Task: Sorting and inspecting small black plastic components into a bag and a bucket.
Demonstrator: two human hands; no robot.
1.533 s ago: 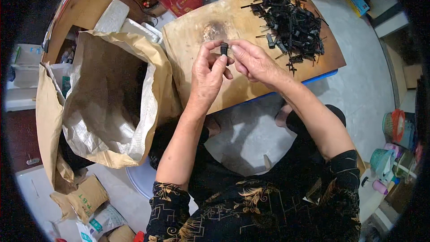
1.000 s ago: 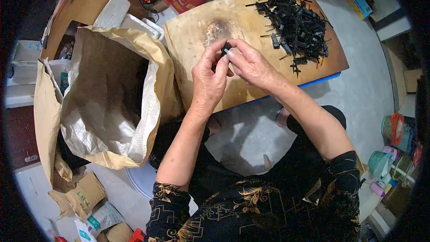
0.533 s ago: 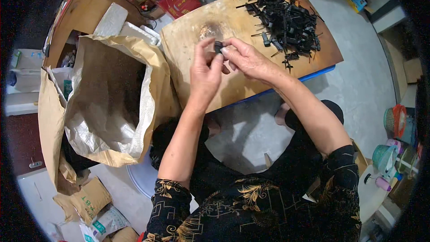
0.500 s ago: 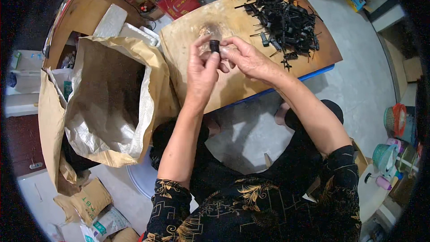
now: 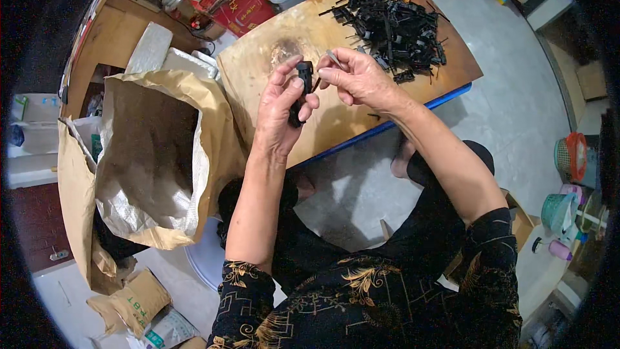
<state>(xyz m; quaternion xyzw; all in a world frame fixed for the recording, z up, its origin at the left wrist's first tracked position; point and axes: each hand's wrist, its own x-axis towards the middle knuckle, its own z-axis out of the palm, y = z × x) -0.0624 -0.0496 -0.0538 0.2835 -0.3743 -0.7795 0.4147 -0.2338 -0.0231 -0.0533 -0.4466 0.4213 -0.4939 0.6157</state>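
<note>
Above the near part of a wooden board (image 5: 245,45), my left hand (image 5: 276,107) is closed around a black plastic part (image 5: 305,72). Its round ribbed end sticks up between thumb and fingers, and its lower end shows below the palm. Close to its right side, my right hand (image 5: 365,81) pinches a thin grey blade-like strip (image 5: 333,58); a dark slim tip points from these fingers toward the black part. Whether strip and tip are one piece I cannot tell. A heap of black plastic pieces (image 5: 397,32) with thin sprues lies on the board's far right.
Left of the board stands a big open paper sack (image 5: 216,107) with a white woven lining. A red box (image 5: 240,7) is behind the board. Filled paper bags (image 5: 139,300) lie at the lower left. Baskets (image 5: 568,155) stand at the far right.
The black part, held end-on between both hands before, now shows its length in my left hand. My right hand has drawn slightly right, and the grey strip has come into sight.
</note>
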